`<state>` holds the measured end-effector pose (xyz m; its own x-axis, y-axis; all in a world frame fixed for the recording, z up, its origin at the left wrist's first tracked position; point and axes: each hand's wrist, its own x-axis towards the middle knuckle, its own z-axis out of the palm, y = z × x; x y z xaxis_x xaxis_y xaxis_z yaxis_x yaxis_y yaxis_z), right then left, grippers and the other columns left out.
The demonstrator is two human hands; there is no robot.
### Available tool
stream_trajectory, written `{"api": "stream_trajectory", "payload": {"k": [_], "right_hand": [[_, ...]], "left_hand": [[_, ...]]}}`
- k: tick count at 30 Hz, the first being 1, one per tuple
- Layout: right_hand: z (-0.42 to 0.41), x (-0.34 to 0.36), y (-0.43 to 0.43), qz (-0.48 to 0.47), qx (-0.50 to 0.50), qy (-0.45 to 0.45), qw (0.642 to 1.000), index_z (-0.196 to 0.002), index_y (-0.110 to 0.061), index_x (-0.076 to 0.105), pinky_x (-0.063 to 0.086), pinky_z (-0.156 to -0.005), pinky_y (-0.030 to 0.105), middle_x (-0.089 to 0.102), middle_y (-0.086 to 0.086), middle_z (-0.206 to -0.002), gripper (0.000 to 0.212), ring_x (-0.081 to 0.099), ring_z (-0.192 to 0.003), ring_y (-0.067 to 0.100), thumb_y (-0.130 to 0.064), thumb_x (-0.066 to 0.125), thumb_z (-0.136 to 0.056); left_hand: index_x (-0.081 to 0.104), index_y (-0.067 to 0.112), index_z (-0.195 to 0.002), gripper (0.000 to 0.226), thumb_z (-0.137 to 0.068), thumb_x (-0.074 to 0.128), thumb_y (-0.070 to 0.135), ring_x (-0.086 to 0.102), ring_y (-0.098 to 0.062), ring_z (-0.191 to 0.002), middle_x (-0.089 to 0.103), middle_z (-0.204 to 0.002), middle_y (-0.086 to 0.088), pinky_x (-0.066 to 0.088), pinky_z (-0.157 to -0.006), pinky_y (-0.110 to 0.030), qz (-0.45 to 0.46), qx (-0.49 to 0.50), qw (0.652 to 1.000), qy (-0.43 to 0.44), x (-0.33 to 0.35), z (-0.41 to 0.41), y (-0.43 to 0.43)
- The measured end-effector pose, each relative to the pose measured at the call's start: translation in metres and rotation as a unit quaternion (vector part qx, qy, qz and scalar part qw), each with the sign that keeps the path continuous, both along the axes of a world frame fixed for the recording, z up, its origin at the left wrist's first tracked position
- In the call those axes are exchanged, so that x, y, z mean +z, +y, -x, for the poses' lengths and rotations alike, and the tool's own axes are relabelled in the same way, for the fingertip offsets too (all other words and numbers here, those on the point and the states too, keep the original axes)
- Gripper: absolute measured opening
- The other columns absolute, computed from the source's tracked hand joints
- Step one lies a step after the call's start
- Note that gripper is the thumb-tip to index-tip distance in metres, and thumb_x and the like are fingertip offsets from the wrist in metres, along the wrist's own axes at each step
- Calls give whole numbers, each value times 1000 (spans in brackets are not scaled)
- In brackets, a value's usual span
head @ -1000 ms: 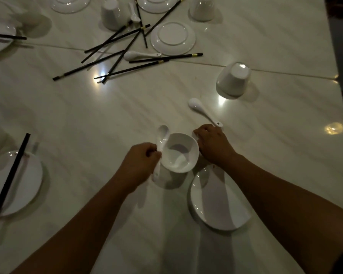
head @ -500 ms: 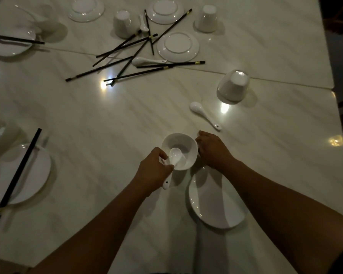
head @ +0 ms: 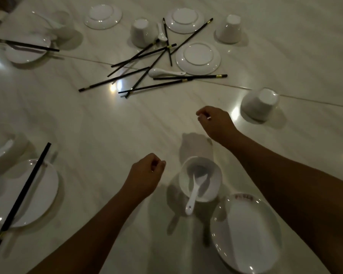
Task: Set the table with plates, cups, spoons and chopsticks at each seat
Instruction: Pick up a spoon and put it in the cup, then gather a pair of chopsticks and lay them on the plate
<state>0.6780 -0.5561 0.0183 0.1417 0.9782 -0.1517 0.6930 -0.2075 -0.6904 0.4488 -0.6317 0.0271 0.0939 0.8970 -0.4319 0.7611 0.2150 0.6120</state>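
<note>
Where the glossy, pale marble-veined desk (head: 87,119) fills the view, its polished surface throws back small spots of light. Nearest the person, a smooth round white ceramic plate (head: 246,234) with a red mark on its far rim lies at the lower right. At the lower left a second white plate (head: 34,196) carries a dark slender chopstick pair (head: 22,194) laid across it. Just beyond the near plate stands a small white ceramic bowl-shaped cup (head: 200,178), upright, with a white ceramic spoon (head: 194,194) resting in it, scoop inside and handle sticking out over the near rim. A loose heap of black chopsticks with gold bands (head: 147,72) lies criss-crossed at the far middle, beside an upturned plate (head: 198,58) and another white spoon (head: 164,72). An inverted white cup (head: 260,103) sits to the right of the hands. The left hand (head: 147,175) hovers just left of the bowl-shaped cup, fingers curled loosely and holding nothing. The right hand (head: 214,123) is raised beyond it, fingers pinched on a small white thing, mostly hidden, that I cannot identify.
</note>
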Motion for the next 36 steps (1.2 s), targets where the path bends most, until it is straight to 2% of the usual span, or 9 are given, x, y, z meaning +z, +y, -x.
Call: {"api": "stream_trajectory", "payload": {"k": [3,7,12,15,21,23,26,29,36], "right_hand": [[26,-6,51,-18,66,-43,997,-114,-12,65,44,-87,26,67,8,-112,26,61,-98,21,-16,51,-92],[57,-28,113,-7,146,-141,979,-127,-19,58,40,-102,39,55,8,-129,36,49,-119,29,-19,47,-92],[85,-47,163,-29,172,-259,950,-136,-25,47,40,-99,45,50,6,-137,43,47,-120,32,-19,46,-94],[89,-55,173,-47,171,-304,936,-130,-24,51,40,-95,45,53,7,-130,35,50,-116,31,-21,43,-96],[71,-55,149,-71,164,-300,937,-112,-23,59,36,-86,40,59,4,-110,23,49,-102,28,-18,44,-95],[60,-54,133,-73,163,-295,939,-112,-24,60,34,-84,38,59,3,-109,22,49,-101,27,-19,46,-95],[45,-53,113,-73,143,-294,942,-110,-25,62,33,-81,37,61,2,-107,21,50,-98,26,-19,50,-94],[32,-54,97,-61,127,-292,946,-112,-25,62,34,-82,38,62,1,-107,22,50,-98,27,-21,50,-95],[12,-52,71,-14,85,-270,959,-116,-26,62,34,-83,39,62,1,-111,26,48,-101,28,-20,47,-96]], "left_hand": [[61,14,-85,17,-92,54,27,55,-11,-72,63,-79,3,37,-69,-22,-35,-5,999,24,-8,25,45],[63,13,-90,15,-93,53,24,54,-11,-76,61,-82,4,35,-71,-21,-68,-9,996,56,-16,50,106],[64,13,-90,17,-92,52,24,56,-14,-75,63,-80,1,37,-69,-24,-108,-36,990,78,-26,62,161],[64,14,-91,14,-92,53,22,53,-13,-72,62,-81,2,36,-69,-22,-153,-44,985,64,-30,58,186],[61,12,-89,16,-93,49,21,47,-8,-58,54,-66,4,30,-53,-17,-240,6,969,56,-31,49,234],[62,11,-96,18,-94,46,19,50,-12,-66,59,-79,0,33,-61,-17,-263,19,963,54,-33,44,246],[61,9,-108,22,-94,46,18,57,-22,-92,62,-103,-11,42,-79,-30,-254,-5,965,66,-48,35,264],[54,12,-122,31,-94,47,23,47,-33,-117,51,-126,-18,37,-98,-41,-185,-45,969,155,-66,24,277],[52,-4,-113,25,-92,43,4,52,-37,-108,53,-117,-24,41,-86,-37,-162,-3,974,157,-59,11,269]]}}
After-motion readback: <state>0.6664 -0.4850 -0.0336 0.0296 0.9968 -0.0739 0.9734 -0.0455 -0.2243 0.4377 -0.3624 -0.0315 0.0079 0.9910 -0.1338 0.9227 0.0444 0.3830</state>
